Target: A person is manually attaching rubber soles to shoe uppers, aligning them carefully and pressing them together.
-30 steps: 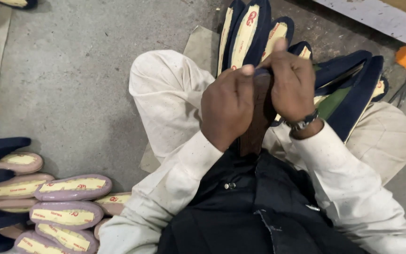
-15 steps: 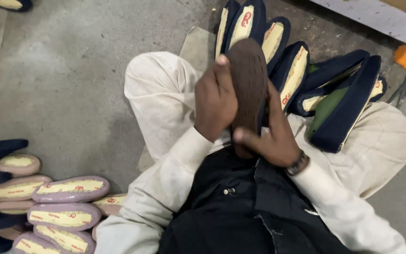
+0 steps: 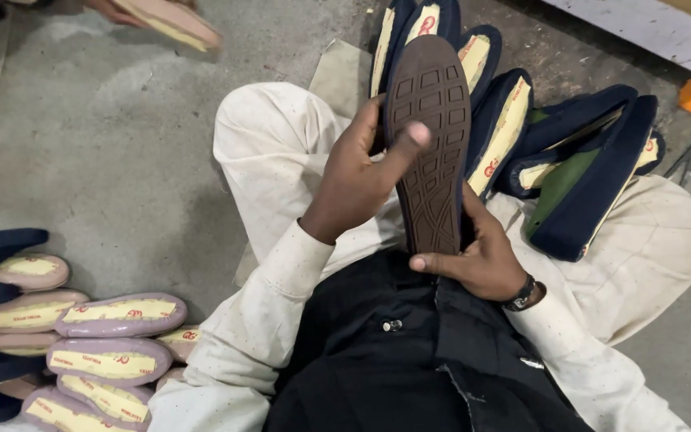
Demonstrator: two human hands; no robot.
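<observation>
Gripping a brown shoe sole [image 3: 431, 144] tread-up over the lap, the left hand [image 3: 359, 180] closes on its edge, thumb pressed across the tread; the right hand [image 3: 481, 260] cups the heel end from below. Navy slippers [image 3: 585, 172] lie just right of the hold.

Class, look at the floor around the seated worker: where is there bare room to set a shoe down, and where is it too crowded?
Bare concrete floor lies open between the raised knee and the stacked soles. Crowded: behind the brown-soled shoe, held by left hand and right hand, stands a row of navy shoes.
</observation>
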